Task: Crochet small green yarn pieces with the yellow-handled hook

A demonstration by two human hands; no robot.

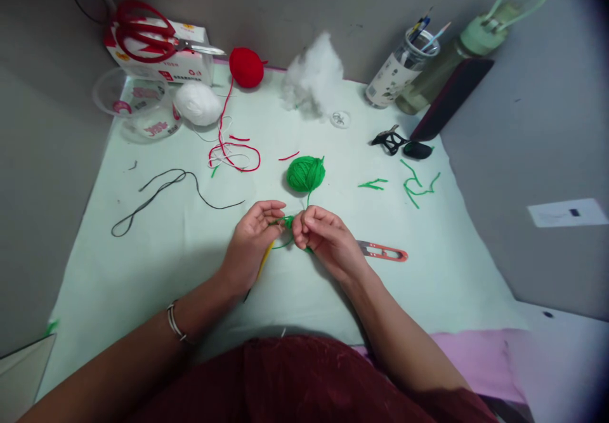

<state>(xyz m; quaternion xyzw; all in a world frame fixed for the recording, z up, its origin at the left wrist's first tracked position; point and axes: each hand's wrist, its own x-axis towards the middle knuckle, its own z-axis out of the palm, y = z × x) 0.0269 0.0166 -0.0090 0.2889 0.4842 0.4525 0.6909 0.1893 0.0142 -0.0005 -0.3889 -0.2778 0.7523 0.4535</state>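
A small green yarn piece (288,221) sits between my two hands, over the middle of the table. My left hand (247,242) is closed, and a slim yellow-handled crochet hook (264,262) slants out below its thumb; the hook's tip is hidden. With its fingertips pinched together, my right hand (326,236) grips the right side of the green yarn piece. A strand runs up from there to the green yarn ball (306,174) just beyond. Partly behind my right wrist lie orange thread snips (387,252).
White yarn ball (197,103), red yarn ball (246,68), stuffing (316,77) and red-handled scissors (147,33) on a box stand at the back. Plastic tubs (147,122) are left; a pen jar (394,71) and bottle (483,36) right. Black cord (157,196) and green scraps (419,188) lie about.
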